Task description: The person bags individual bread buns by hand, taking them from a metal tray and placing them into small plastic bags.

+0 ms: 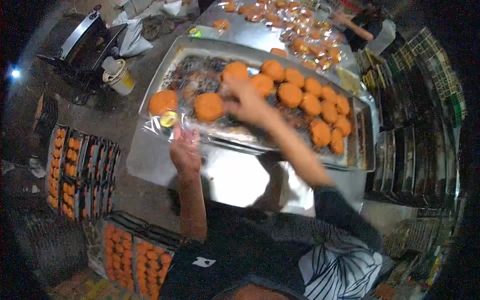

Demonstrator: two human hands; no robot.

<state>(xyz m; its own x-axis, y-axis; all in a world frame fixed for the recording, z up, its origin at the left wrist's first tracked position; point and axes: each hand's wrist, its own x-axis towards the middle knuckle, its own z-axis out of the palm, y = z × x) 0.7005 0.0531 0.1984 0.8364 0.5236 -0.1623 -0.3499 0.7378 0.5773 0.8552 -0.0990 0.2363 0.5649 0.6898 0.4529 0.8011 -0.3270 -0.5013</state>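
A large metal tray [362,159] on the metal table holds several round orange-brown buns [290,94], most of them at its right side. My left hand [186,152] is at the tray's front left edge, its fingers closed on a clear plastic bag [155,126] with a yellow label. One bun [163,102] lies just behind the bag, at the tray's left end. My right hand [245,102], blurred by motion, reaches over the tray between a front bun [209,107] and a back bun [235,73]. Whether it touches either is unclear.
Many wrapped buns [310,42] lie on the table beyond the tray. A co-worker's arm [357,29] shows at the upper right. Stacked crates [425,75] stand at the right. A white bucket [119,77] and racks of bun trays [75,170] are at the left.
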